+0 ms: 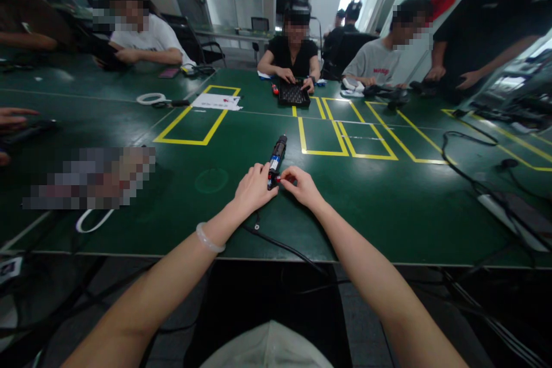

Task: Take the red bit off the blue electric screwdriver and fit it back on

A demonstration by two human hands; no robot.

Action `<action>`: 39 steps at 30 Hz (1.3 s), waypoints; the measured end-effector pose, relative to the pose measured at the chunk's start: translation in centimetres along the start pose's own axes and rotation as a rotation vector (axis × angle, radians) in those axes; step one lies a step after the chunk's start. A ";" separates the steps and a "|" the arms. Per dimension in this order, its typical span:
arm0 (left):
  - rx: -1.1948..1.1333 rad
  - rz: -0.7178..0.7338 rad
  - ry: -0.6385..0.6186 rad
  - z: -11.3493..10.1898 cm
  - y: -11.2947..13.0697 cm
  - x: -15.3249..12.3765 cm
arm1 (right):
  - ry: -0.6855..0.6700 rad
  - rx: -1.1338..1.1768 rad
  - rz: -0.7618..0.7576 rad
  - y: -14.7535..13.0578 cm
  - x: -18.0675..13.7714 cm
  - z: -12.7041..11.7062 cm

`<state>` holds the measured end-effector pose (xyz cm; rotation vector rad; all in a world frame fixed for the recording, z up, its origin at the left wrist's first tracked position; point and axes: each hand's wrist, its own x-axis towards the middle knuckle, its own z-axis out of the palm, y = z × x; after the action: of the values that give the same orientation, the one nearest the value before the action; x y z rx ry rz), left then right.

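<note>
On the green table lies a slim dark handheld tool (278, 152), its narrow tip pointing away from me. A blue and silver section shows along its middle, and red bits show near its lower end. My left hand (253, 188) lies against the tool's left side and lower end, its fingers closed round it. From the right, my right hand (301, 185) pinches a small red piece (278, 179) at that same end between thumb and fingertips. What the piece is remains too small to make out. A black cable (284, 249) with a small metal ring terminal (257, 227) lies below my hands.
Yellow tape rectangles (324, 153) mark the table (207, 230). Farther off are a white sheet (215, 102), a white cable coil (150, 98) and a black tray (294, 94) under another person's hands. A blurred-out item (92, 177) lies left; dark cables (459, 169) run right.
</note>
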<state>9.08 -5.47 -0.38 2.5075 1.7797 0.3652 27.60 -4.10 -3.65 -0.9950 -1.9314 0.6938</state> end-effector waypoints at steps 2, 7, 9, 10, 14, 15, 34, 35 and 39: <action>-0.012 -0.004 -0.002 0.0 0.1 0.0 | -0.008 -0.018 -0.015 -0.1 0.0 0.1; -0.020 0.007 0.003 0.2 0.3 -0.2 | -0.016 -0.102 -0.009 -0.2 0.0 0.4; -0.023 0.008 0.009 0.3 0.2 -0.2 | -0.024 -0.121 -0.009 -0.2 0.0 0.5; -0.026 0.006 0.010 0.3 0.2 -0.2 | -0.027 -0.122 -0.008 -0.2 0.0 0.6; -0.026 -0.001 0.011 0.3 0.2 -0.2 | -0.018 -0.121 0.008 0.1 0.1 0.7; -0.023 -0.001 0.010 0.2 0.3 -0.2 | -0.012 -0.125 0.013 0.2 0.1 0.7; 0.085 -0.063 0.017 -0.3 0.7 -0.1 | 0.002 -0.079 -0.015 -0.2 -0.3 0.4; 0.088 -0.067 0.021 -0.4 0.4 0.0 | 0.009 -0.078 0.002 -0.1 -0.3 0.3; 0.104 -0.106 0.021 -0.8 -1.7 0.8 | 0.045 -0.071 0.046 0.3 -0.3 -0.1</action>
<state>7.61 -4.22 0.20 2.4714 1.9792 0.3017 27.84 -4.18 -3.94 -1.0930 -1.9109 0.6274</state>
